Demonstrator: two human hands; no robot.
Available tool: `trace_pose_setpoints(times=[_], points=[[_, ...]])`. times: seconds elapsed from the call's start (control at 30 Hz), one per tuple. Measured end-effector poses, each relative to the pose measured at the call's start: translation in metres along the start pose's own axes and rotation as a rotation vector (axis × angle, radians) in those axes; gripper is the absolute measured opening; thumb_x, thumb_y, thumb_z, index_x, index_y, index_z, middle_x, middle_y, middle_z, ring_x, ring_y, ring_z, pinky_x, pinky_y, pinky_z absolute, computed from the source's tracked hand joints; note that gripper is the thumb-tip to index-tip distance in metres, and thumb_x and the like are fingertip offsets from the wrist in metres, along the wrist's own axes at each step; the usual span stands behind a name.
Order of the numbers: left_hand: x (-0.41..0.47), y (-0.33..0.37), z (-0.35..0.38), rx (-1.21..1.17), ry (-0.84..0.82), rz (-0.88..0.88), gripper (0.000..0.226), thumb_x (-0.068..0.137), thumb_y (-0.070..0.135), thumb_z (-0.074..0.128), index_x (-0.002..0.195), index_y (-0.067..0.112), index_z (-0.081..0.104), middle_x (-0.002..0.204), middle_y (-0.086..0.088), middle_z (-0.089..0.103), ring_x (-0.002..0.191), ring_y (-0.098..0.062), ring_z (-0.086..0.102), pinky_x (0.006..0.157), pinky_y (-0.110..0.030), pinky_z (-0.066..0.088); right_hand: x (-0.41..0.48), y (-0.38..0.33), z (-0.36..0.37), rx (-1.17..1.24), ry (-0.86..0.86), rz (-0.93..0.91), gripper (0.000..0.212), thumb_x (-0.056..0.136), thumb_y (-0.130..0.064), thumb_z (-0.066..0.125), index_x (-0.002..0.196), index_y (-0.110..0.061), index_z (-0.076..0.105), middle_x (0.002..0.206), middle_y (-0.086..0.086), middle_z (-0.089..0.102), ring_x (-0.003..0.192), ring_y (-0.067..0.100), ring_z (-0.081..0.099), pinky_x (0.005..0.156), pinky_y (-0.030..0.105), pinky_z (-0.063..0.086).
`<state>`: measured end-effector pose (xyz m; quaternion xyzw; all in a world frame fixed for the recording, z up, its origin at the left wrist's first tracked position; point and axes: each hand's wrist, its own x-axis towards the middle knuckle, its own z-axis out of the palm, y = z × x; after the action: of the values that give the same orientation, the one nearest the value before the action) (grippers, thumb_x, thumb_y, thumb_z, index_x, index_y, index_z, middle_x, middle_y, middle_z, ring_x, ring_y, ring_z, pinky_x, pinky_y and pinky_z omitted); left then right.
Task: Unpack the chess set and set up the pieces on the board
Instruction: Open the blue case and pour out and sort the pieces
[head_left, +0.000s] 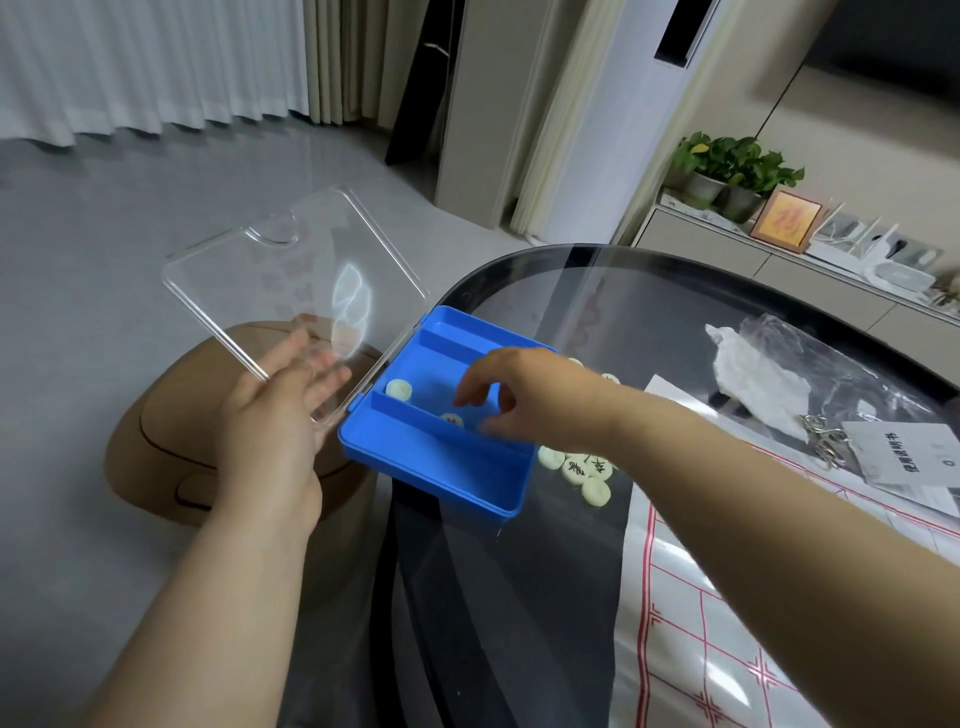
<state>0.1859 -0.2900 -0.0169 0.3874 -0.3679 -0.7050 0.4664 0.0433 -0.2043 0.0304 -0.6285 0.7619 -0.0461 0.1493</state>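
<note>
Head view: unpacking step. Box (447, 467) overhangs the table (649, 291) edge, lid (291, 270) swung open. Left hand (280, 410) flat, fingers straight, propping the lid from below. Right hand (530, 400) reaches into the box, fingers bent, thumb apart, nothing pinched yet. Two pieces (399, 388) inside; a heap (576, 467) lies beside the box. Board (727, 623) cut off, no pieces on the visible part. Next: likely pinch a piece and lift it out. Right hand hides part of the heap; markings mostly unreadable.

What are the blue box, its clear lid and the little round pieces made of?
The blue box looks like smooth moulded plastic, with even colour. The lid is probably hard clear plastic: the floor shows through. The round pieces are glossy cream, perhaps plastic; hard to tell.
</note>
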Motion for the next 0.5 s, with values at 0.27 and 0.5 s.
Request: trace_pose_setpoints(times=[0.27, 0.5], points=[[0.003, 0.0, -0.004, 0.029, 0.001, -0.001, 0.025, 0.093, 0.005, 0.035, 0.106, 0.019, 0.052, 0.084, 0.004, 0.062, 0.082, -0.004, 0.062, 0.054, -0.013, 0.049, 0.022, -0.013, 0.012, 0.036, -0.041, -0.024, 0.028, 0.088, -0.017, 0.055, 0.115, -0.017, 0.06, 0.09, -0.006, 0.044, 0.083, 0.009, 0.042, 0.071, 0.016, 0.036], [0.003, 0.0, -0.004, 0.029, -0.013, -0.006, 0.025, 0.094, 0.007, 0.035, 0.107, 0.019, 0.052, 0.086, 0.005, 0.063, 0.082, -0.004, 0.062, 0.057, -0.015, 0.048, 0.019, -0.002, 0.016, 0.01, 0.054, 0.015, 0.022, 0.085, -0.008, 0.052, 0.104, -0.01, 0.063, 0.109, 0.004, 0.06, 0.083, 0.008, 0.043, 0.069, 0.016, 0.033]])
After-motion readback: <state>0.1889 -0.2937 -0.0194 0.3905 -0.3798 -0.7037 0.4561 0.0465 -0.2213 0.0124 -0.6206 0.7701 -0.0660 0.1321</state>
